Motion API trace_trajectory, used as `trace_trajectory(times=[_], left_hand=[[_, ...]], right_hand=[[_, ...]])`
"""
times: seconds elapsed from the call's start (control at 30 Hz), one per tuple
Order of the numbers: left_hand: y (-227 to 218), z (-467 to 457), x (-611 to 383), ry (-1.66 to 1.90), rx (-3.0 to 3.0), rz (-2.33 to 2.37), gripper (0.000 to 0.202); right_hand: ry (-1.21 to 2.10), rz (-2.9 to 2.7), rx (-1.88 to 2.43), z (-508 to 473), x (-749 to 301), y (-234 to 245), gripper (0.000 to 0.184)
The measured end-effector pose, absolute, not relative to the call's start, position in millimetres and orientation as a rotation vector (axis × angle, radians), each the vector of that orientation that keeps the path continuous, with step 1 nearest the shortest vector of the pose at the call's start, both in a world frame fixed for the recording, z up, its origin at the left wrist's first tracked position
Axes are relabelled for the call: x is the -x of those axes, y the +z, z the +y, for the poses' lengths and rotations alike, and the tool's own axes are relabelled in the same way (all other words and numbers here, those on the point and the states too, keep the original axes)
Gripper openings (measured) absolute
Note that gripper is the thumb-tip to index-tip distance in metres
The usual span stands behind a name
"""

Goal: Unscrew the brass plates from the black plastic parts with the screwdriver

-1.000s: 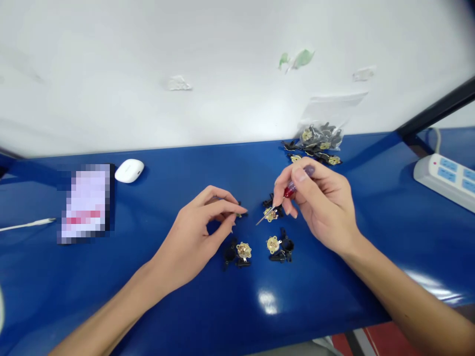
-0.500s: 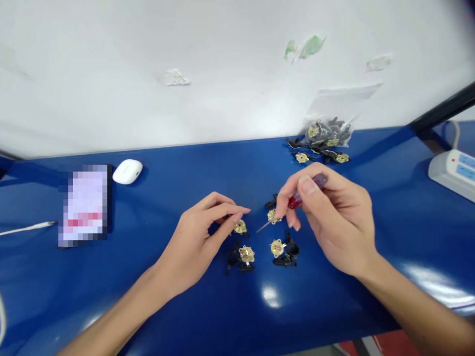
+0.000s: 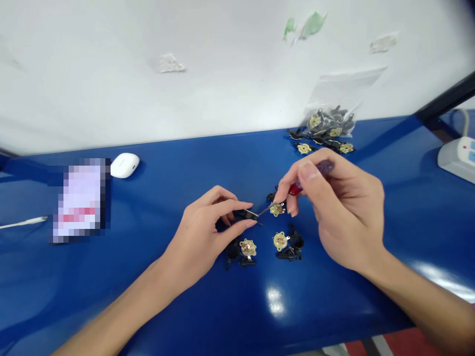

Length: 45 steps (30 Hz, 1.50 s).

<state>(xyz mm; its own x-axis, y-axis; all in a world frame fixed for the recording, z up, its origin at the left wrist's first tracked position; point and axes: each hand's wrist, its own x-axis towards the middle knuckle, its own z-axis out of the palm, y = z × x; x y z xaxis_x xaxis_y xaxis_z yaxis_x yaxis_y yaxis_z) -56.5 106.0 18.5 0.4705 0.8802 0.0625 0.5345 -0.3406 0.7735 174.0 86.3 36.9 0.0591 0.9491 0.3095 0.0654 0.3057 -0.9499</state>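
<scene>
**Screwdriver tip meets small black part, mid-worktop**

Glossy blue worktop (image 3: 148, 306), white wall along its far edge. Right hand (image 3: 345, 217) is over the middle, grip closed round a small red-handled screwdriver (image 3: 297, 188), shaft slanting down toward the left. Left hand (image 3: 208, 235) sits just beside it, thumb and forefinger pinched on a small black plastic part (image 3: 248, 214), low over the worktop. The screwdriver tip is at that part; actual contact is too small to tell.

A blurred pale rectangle (image 3: 79, 200) lies toward the left end. A clear plastic bag of black-and-brass parts (image 3: 330, 122) is at the far edge, a white power strip (image 3: 458, 158) at the right end and a white oval case (image 3: 124, 164) near the far-left. Three loose round brass-and-black parts (image 3: 248, 248) lie between the hands and toward the near edge.

Judgement: the part is tiny, so the pinch should stay firm and the tip go in lightly, with the wrists braced on the worktop. A slip could flick the part in among the loose ones.
</scene>
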Motion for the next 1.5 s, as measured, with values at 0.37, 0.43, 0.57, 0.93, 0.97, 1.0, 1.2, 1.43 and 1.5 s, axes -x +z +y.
trace_trajectory(times=[0.37, 0.43, 0.57, 0.93, 0.97, 1.0, 1.2, 1.43, 1.5], left_hand=[[17.4, 110.0, 63.8, 0.723, -1.792, 1.178, 0.022], [16.3, 110.6, 63.8, 0.738, -1.797, 1.176, 0.024], [18.2, 112.2, 63.8, 0.753, -1.862, 1.126, 0.013], [14.4, 110.0, 68.3, 0.767, -1.909, 1.123, 0.043], [15.1, 110.5, 68.2, 0.765, -1.939, 1.122, 0.035], [16.0, 111.2, 68.0, 0.762, -1.969, 1.115, 0.026], [19.6, 113.5, 65.8, 0.753, -2.009, 1.089, 0.017], [21.7, 114.0, 65.2, 0.747, -1.980, 1.079, 0.017], [21.6, 114.1, 65.4, 0.754, -1.956, 1.068, 0.018]], right_hand=[[0.860, -1.244, 1.031, 77.0, -166.9, 39.1, 0.021], [0.876, -1.245, 1.035, 76.6, -166.4, 38.4, 0.021], [0.907, -1.256, 1.060, 73.9, -165.9, 38.6, 0.021], [0.886, -1.332, 1.144, 69.9, -165.3, 32.2, 0.021], [0.882, -1.324, 1.143, 70.3, -165.3, 31.5, 0.022], [0.876, -1.316, 1.144, 70.8, -165.2, 30.8, 0.022], [0.902, -1.312, 1.130, 73.6, -165.3, 27.6, 0.021], [0.892, -1.296, 1.120, 74.4, -165.4, 26.6, 0.020], [0.903, -1.307, 1.123, 75.1, -165.5, 26.8, 0.020]])
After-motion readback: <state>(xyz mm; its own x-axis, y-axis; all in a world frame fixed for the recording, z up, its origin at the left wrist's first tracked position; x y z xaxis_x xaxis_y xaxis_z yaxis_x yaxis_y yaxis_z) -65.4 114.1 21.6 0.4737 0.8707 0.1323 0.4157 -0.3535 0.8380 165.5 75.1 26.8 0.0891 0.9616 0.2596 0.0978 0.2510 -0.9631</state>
